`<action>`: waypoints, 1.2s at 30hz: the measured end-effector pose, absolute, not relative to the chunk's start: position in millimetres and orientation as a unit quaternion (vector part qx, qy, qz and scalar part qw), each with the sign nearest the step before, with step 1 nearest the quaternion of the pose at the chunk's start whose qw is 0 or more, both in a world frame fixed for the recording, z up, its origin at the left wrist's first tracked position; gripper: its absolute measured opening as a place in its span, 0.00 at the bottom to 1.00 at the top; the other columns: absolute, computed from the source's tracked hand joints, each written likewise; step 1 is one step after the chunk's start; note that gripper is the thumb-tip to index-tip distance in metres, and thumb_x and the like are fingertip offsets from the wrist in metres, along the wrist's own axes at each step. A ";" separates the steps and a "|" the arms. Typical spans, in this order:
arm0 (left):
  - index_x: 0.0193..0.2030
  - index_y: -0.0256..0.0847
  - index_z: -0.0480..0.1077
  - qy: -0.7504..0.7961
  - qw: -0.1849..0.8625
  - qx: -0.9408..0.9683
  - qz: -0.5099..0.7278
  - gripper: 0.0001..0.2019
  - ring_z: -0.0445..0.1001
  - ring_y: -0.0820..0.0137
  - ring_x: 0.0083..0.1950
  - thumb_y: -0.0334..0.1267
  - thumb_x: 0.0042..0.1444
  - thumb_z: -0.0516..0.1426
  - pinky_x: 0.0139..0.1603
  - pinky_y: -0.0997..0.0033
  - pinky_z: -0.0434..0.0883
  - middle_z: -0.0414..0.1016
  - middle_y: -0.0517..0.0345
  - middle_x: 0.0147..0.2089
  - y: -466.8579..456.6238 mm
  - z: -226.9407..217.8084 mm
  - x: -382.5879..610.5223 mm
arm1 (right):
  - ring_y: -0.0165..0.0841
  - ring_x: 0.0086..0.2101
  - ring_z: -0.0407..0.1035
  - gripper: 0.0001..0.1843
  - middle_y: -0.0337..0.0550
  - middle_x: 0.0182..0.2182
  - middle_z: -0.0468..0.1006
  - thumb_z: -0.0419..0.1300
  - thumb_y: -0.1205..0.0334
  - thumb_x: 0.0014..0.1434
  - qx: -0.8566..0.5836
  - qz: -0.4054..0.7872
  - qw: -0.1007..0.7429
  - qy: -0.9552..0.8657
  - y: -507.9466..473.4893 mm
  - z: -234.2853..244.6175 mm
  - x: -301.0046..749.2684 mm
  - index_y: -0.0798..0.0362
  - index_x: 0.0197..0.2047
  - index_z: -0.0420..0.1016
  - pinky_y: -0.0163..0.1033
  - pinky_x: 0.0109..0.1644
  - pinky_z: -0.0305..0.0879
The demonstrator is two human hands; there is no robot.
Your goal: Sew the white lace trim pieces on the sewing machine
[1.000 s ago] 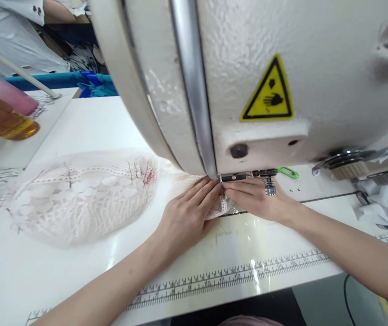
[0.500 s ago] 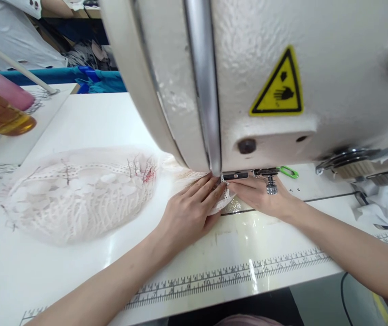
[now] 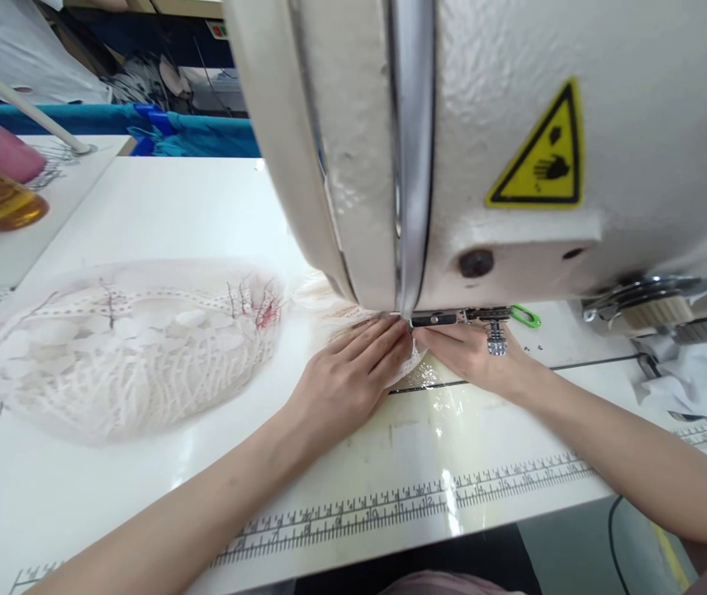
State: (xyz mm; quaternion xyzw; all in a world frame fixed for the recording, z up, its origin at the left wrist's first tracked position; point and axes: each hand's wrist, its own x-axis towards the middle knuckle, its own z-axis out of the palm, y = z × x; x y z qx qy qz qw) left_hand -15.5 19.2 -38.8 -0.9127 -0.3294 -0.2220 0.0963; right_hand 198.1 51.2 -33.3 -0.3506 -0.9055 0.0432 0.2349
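My left hand (image 3: 347,376) lies flat with fingers stretched out over a piece of whitish lace fabric (image 3: 414,364). Its fingertips are right beside the presser foot of the sewing machine (image 3: 353,157). On the other side of the foot, my right hand (image 3: 483,357) has its fingers pressed together at the edge of the same lace; its fingertips are partly hidden under the machine head. More pale fabric (image 3: 316,302) shows behind my left fingers. Left of my hands, a sheer oval lace piece (image 3: 118,364) with dark and red thread ends is spread on the tabletop.
A printed ruler (image 3: 391,514) runs along the front of the white table (image 3: 173,198). A green clip-like loop (image 3: 525,316) is beside the machine's dial. Pink and amber thread cones (image 3: 0,194) stand at the left. White cloth (image 3: 706,384) lies at the right.
The view has shifted slightly, so the machine appears further right. My left fingers now cover more of the lace by the presser foot; less of it shows between my hands.
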 end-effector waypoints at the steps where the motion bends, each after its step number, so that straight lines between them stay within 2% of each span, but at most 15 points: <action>1: 0.55 0.31 0.69 -0.313 0.104 -0.918 -0.221 0.16 0.71 0.59 0.58 0.27 0.61 0.51 0.55 0.57 0.75 0.71 0.46 0.57 18.7 -38.6 -16.4 | 0.28 0.34 0.70 0.13 0.38 0.32 0.76 0.49 0.67 0.66 -0.337 0.029 0.238 -0.911 51.2 -33.7 198.5 0.52 0.36 0.73 0.35 0.40 0.69; 5: 0.58 0.33 0.66 -0.297 0.095 -0.928 -0.202 0.18 0.71 0.59 0.58 0.27 0.62 0.50 0.54 0.58 0.76 0.71 0.46 0.57 17.5 -37.4 -21.9 | 0.29 0.34 0.70 0.13 0.41 0.39 0.78 0.49 0.73 0.63 -0.289 -0.051 0.234 -0.927 49.8 -37.1 202.9 0.51 0.43 0.73 0.36 0.40 0.69; 9: 0.58 0.34 0.67 -0.295 0.082 -0.932 -0.193 0.19 0.70 0.60 0.58 0.27 0.61 0.50 0.55 0.58 0.75 0.70 0.48 0.58 19.6 -35.9 -26.5 | 0.28 0.35 0.71 0.19 0.42 0.45 0.77 0.51 0.78 0.60 -0.280 -0.083 0.204 -0.934 48.6 -42.4 205.8 0.50 0.49 0.71 0.36 0.39 0.69; 16: 0.51 0.30 0.72 -0.297 0.105 -0.924 -0.215 0.15 0.75 0.59 0.54 0.30 0.62 0.50 0.54 0.59 0.76 0.75 0.46 0.53 26.4 -32.3 -27.7 | 0.29 0.45 0.69 0.14 0.40 0.44 0.77 0.53 0.75 0.62 -0.253 -0.064 0.207 -0.943 43.0 -44.7 193.2 0.50 0.46 0.72 0.35 0.46 0.67; 23: 0.51 0.29 0.72 -0.307 0.088 -0.923 -0.213 0.16 0.74 0.58 0.54 0.30 0.60 0.50 0.55 0.57 0.75 0.74 0.44 0.54 25.8 -32.7 -28.4 | 0.28 0.43 0.68 0.13 0.37 0.39 0.78 0.53 0.74 0.62 -0.250 -0.082 0.231 -0.937 37.1 -47.6 190.1 0.50 0.43 0.74 0.35 0.42 0.63; 36: 0.51 0.29 0.71 -0.329 0.091 -0.915 -0.213 0.17 0.75 0.59 0.53 0.31 0.59 0.50 0.54 0.58 0.76 0.75 0.45 0.53 24.1 -32.4 -25.7 | 0.28 0.44 0.69 0.13 0.37 0.42 0.78 0.52 0.75 0.62 -0.256 -0.069 0.227 -0.937 37.3 -43.5 190.5 0.50 0.42 0.74 0.35 0.47 0.64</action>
